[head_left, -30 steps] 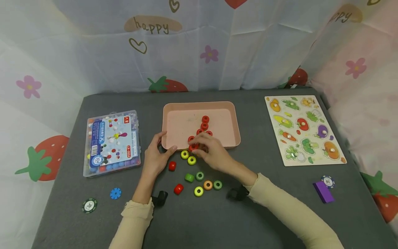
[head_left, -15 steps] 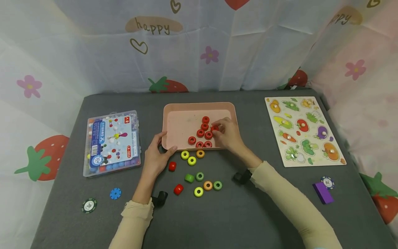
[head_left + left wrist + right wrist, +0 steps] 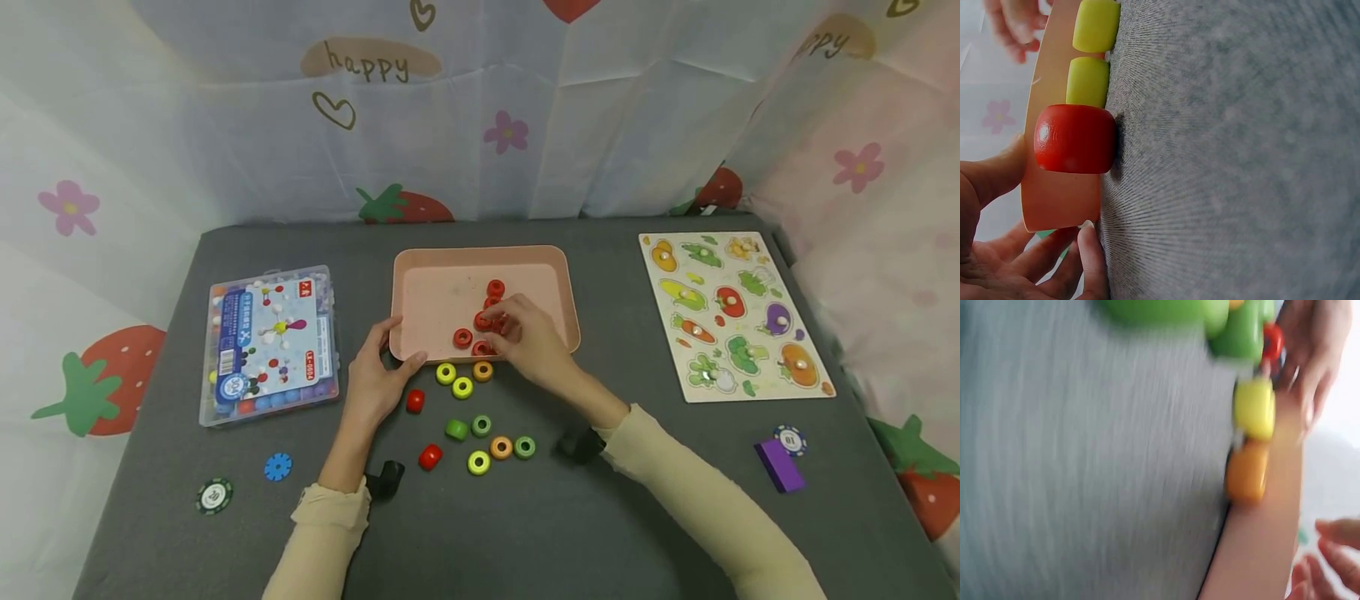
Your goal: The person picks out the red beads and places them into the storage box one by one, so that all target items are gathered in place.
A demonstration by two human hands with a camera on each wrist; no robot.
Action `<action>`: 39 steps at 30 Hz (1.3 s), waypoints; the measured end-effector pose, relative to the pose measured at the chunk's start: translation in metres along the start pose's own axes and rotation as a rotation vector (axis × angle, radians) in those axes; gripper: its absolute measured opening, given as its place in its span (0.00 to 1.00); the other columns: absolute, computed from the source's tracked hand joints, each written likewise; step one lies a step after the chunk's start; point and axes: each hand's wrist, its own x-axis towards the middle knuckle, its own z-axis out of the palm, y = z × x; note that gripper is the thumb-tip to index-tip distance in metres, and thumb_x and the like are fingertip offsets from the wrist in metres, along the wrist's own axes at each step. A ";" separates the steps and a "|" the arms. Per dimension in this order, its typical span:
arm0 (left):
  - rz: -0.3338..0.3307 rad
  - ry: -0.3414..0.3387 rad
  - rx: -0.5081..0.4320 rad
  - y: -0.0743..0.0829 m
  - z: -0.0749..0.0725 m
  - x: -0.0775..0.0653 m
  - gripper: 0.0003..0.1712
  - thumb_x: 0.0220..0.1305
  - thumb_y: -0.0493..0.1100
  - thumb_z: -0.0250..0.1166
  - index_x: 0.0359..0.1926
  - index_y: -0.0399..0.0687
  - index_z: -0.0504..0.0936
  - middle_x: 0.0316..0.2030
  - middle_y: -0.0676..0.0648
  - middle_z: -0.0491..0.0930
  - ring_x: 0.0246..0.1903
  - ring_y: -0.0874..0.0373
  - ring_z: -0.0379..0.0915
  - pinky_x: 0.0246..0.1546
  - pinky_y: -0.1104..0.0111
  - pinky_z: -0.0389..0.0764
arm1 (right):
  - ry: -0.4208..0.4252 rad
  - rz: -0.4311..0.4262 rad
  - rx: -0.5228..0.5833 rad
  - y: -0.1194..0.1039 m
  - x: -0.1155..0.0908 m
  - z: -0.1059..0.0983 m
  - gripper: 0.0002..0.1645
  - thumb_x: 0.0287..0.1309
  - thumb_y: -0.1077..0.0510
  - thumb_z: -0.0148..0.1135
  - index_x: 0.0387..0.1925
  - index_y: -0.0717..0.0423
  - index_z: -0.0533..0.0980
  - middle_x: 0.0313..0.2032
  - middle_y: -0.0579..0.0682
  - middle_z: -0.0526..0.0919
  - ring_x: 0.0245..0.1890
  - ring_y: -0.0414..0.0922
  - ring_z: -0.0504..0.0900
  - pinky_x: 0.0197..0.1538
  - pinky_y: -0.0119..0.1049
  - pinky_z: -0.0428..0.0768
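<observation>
My left hand (image 3: 377, 377) grips the front left corner of a pink tray (image 3: 427, 287), thumb on its front rim. The left wrist view shows its fingers (image 3: 1092, 256) curled at the tray's end. My right hand (image 3: 528, 340) reaches over the tray, fingertips bent down among several red ring beads (image 3: 462, 337). It partly covers them, so whether it pinches one cannot be seen. Yellow beads (image 3: 446, 373) and an orange bead (image 3: 482, 370) lie outside along the tray's front wall. Close to the left hand is a red bead (image 3: 415, 401).
Green beads (image 3: 482, 426), yellow, orange and red ones lie loose in front. A clear box of coloured balls (image 3: 273, 342) stands left, near two chips (image 3: 278, 467). At right are a vegetable puzzle board (image 3: 738, 317), a purple block (image 3: 780, 464) and a chip (image 3: 791, 439).
My right hand has gone from the front of the tray to the right side, where it touched a red bead, then back left over the beads. The left hand has stayed put.
</observation>
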 end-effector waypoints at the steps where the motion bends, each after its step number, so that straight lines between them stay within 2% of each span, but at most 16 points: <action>1: 0.002 -0.002 0.000 0.000 0.000 0.000 0.39 0.63 0.47 0.71 0.72 0.54 0.65 0.69 0.39 0.68 0.69 0.44 0.63 0.70 0.46 0.61 | -0.036 -0.015 0.020 -0.005 -0.003 0.004 0.14 0.56 0.64 0.73 0.45 0.59 0.82 0.40 0.56 0.81 0.34 0.49 0.79 0.38 0.40 0.79; 5: 0.015 -0.003 -0.004 -0.001 -0.001 0.000 0.39 0.63 0.47 0.72 0.72 0.54 0.65 0.69 0.39 0.69 0.69 0.44 0.64 0.70 0.46 0.62 | -0.188 -0.067 0.050 -0.022 -0.016 0.022 0.15 0.56 0.60 0.73 0.46 0.56 0.82 0.40 0.51 0.84 0.36 0.47 0.79 0.41 0.41 0.79; 9: 0.023 -0.003 0.004 -0.001 -0.002 0.001 0.39 0.63 0.48 0.72 0.72 0.54 0.66 0.69 0.38 0.69 0.69 0.43 0.64 0.69 0.46 0.62 | -0.316 -0.111 0.053 -0.033 -0.025 0.037 0.18 0.57 0.59 0.74 0.50 0.53 0.83 0.47 0.46 0.85 0.46 0.44 0.81 0.52 0.39 0.79; 14: 0.019 -0.004 0.012 -0.001 -0.002 0.001 0.39 0.63 0.48 0.71 0.72 0.55 0.66 0.69 0.38 0.69 0.70 0.43 0.63 0.69 0.45 0.62 | -0.435 -0.139 0.032 -0.038 -0.027 0.048 0.25 0.57 0.56 0.73 0.57 0.49 0.81 0.58 0.43 0.82 0.62 0.40 0.74 0.65 0.37 0.72; 17: 0.016 -0.005 0.017 -0.002 -0.002 0.001 0.39 0.63 0.48 0.71 0.72 0.55 0.66 0.69 0.38 0.69 0.70 0.43 0.63 0.69 0.45 0.62 | -0.475 -0.143 -0.007 -0.039 -0.026 0.053 0.28 0.57 0.54 0.73 0.60 0.48 0.79 0.61 0.43 0.80 0.63 0.40 0.73 0.66 0.39 0.71; 23: 0.029 -0.006 0.012 -0.004 -0.003 0.002 0.39 0.62 0.48 0.72 0.71 0.55 0.66 0.69 0.39 0.69 0.70 0.44 0.63 0.70 0.45 0.61 | -0.499 -0.156 -0.063 -0.040 -0.024 0.059 0.29 0.57 0.54 0.73 0.61 0.46 0.79 0.61 0.41 0.79 0.62 0.40 0.73 0.66 0.39 0.72; 28: 0.043 -0.009 0.004 -0.005 -0.004 0.002 0.39 0.62 0.49 0.72 0.71 0.54 0.67 0.70 0.38 0.68 0.71 0.44 0.62 0.70 0.45 0.60 | -0.490 -0.151 -0.102 -0.040 -0.023 0.061 0.21 0.57 0.54 0.74 0.53 0.45 0.83 0.54 0.40 0.82 0.59 0.39 0.74 0.65 0.38 0.73; 31: 0.046 -0.012 -0.001 -0.005 -0.005 0.002 0.39 0.62 0.49 0.73 0.71 0.54 0.67 0.70 0.39 0.68 0.71 0.44 0.61 0.70 0.45 0.60 | -0.495 -0.132 -0.109 -0.040 -0.024 0.061 0.17 0.57 0.54 0.73 0.49 0.45 0.84 0.49 0.40 0.83 0.54 0.38 0.76 0.59 0.35 0.76; 35: 0.043 -0.014 -0.005 -0.005 -0.005 0.002 0.39 0.62 0.49 0.73 0.71 0.54 0.67 0.70 0.40 0.69 0.71 0.45 0.62 0.70 0.45 0.60 | -0.493 -0.122 -0.063 -0.037 -0.024 0.059 0.16 0.60 0.54 0.71 0.50 0.48 0.83 0.47 0.41 0.83 0.50 0.39 0.77 0.54 0.33 0.77; 39: 0.039 -0.016 -0.001 -0.004 -0.005 0.001 0.39 0.62 0.49 0.72 0.71 0.55 0.67 0.70 0.39 0.68 0.71 0.45 0.62 0.70 0.45 0.60 | -0.424 -0.151 0.067 -0.031 -0.023 0.051 0.18 0.63 0.56 0.68 0.54 0.50 0.82 0.47 0.43 0.82 0.41 0.39 0.77 0.45 0.33 0.78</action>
